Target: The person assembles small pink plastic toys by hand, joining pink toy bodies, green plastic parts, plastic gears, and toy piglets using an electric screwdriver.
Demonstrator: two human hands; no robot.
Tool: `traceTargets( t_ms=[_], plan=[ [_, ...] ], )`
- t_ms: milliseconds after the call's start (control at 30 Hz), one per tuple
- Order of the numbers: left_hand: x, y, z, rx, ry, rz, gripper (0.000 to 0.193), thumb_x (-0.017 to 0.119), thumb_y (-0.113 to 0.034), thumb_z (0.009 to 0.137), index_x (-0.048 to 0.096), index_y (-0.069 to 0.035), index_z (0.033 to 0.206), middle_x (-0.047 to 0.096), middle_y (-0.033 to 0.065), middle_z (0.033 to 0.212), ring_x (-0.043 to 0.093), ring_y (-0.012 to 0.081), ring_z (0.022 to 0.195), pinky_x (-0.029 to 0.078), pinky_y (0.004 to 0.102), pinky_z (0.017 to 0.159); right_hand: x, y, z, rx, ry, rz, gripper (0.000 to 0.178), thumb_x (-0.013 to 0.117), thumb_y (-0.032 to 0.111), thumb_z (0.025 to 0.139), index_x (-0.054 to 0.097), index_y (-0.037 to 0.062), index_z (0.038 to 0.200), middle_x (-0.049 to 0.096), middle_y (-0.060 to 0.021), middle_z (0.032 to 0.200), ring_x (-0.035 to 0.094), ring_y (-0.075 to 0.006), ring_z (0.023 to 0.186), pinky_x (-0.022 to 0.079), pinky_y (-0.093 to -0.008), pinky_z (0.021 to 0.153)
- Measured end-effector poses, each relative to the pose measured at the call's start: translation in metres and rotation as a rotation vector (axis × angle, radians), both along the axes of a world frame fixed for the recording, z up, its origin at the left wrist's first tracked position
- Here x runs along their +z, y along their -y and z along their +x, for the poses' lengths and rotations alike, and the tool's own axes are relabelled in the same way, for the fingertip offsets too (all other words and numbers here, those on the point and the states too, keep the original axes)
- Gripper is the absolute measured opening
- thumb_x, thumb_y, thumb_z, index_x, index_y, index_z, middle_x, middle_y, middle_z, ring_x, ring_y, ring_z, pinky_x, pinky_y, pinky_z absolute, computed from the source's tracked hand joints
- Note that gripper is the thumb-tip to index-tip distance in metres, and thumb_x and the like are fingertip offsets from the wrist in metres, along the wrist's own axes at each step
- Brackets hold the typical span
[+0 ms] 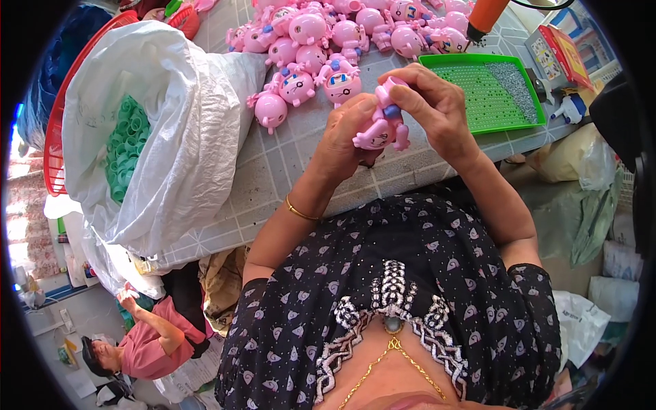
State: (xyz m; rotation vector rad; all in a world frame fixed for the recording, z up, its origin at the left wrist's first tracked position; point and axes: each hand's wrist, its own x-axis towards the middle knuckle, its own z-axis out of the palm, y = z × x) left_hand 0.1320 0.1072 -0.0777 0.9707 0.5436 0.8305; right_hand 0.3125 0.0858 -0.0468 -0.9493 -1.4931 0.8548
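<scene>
Head view, the only feed I have. Pink toy (383,127) is up between both hands, over the near edge of the table (268,167). Left hand (339,133) is clamped on its left side; thumb and forefinger of the right hand (437,109) are closed on its far end. Whether that end is a separate piece, I cannot tell.

Key relation, my judgement: the long axis. It runs from the face end, low and toward the wearer, to the narrow far end, up and slightly right under the right thumb. Both hands touch the toy, so neither is nearer; the far end belongs to the right.

Room: pile of pink toys (309,31) just beyond; green tray (488,117) close right, below an orange tool (488,17); white sack (188,126) well left. I read the freest tabletop as between sack and left forearm.
</scene>
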Motion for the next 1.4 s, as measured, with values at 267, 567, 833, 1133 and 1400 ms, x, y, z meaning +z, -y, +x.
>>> traceTargets(
  t_ms=[267,567,833,1133,1400],
  plan=[
    [0.006,-0.007,-0.01,0.169,-0.281,0.419,0.052,0.083,-0.019,0.08,0.057,-0.003,0.121,0.059,0.0059,0.107,0.06,0.0128,0.097,0.053,0.0277,0.082,-0.003,0.002,0.021,0.067,-0.01,-0.077,0.04,0.05,0.033,0.106,0.067,-0.0002,0.119,0.068,-0.0072,0.104,0.062,-0.0105,0.088,0.051,-0.0236,0.078],
    [0.003,-0.014,-0.009,0.442,-0.695,1.273,0.062,0.085,-0.011,0.063,0.057,-0.009,0.119,0.059,0.0111,0.116,0.058,0.0353,0.105,0.048,0.0418,0.089,-0.006,0.015,0.031,0.133,-0.158,-0.573,0.041,0.055,0.036,0.103,0.064,-0.0003,0.119,0.066,-0.0051,0.095,0.065,-0.0116,0.079,0.054,-0.0253,0.069],
    [0.012,-0.012,-0.01,0.514,-0.508,1.116,0.083,0.085,-0.024,0.072,0.043,-0.009,0.142,0.052,0.0146,0.126,0.052,0.0276,0.115,0.049,0.0397,0.088,-0.018,0.021,0.013,-0.1,-0.176,-0.112,0.033,0.073,0.015,0.093,0.062,-0.0037,0.118,0.069,-0.0076,0.103,0.067,-0.0123,0.09,0.056,-0.0267,0.078],
    [0.003,-0.021,-0.021,0.147,-0.061,0.396,0.057,0.066,-0.033,0.096,0.047,-0.003,0.14,0.063,0.0079,0.119,0.063,0.0127,0.095,0.049,0.0256,0.072,-0.021,0.029,0.003,-0.084,-0.007,0.101,0.051,0.07,0.004,0.088,0.05,-0.0018,0.134,0.063,-0.012,0.119,0.065,-0.0208,0.103,0.053,-0.0334,0.09],
    [0.006,-0.02,-0.021,0.097,-0.028,0.49,0.064,0.077,-0.007,0.082,0.047,-0.004,0.138,0.055,0.0061,0.124,0.061,0.018,0.112,0.052,0.0322,0.096,-0.009,0.027,0.011,0.177,-0.33,-0.505,0.044,0.062,0.019,0.1,0.05,-0.0042,0.136,0.066,-0.01,0.11,0.066,-0.0139,0.092,0.054,-0.0277,0.08]
  ],
)
